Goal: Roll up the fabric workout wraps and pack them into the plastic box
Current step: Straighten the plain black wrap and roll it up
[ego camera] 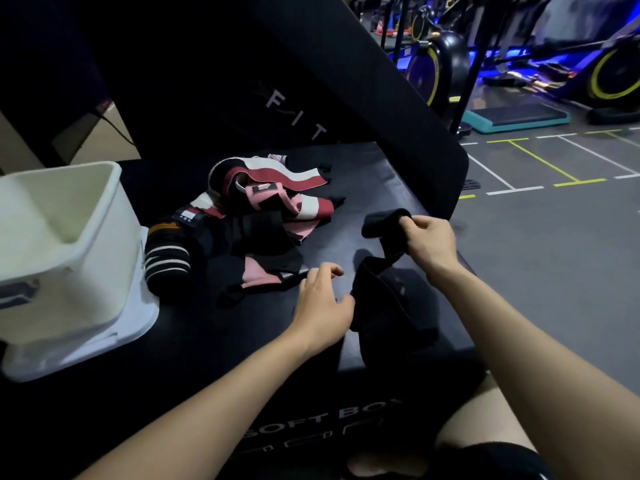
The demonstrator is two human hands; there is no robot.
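Observation:
My right hand [431, 239] grips one end of a black wrap [388, 289] and holds it up off the black padded box top [360, 188]. The wrap hangs down in a loop to the surface by my left hand [322, 306], whose thumb touches its edge while the fingers stay loosely curled around nothing. A tangled pile of wraps [266, 209], red, white, pink and black, lies in the middle. A rolled black wrap with white stripes [168, 258] sits beside the white plastic box [65, 244] at the left.
The white box stands on its white lid [138, 320] near the left edge. A tall black pad [277, 81] leans behind the pile. The right edge of the box top drops to the gym floor [554, 237], with exercise bikes [436, 64] beyond.

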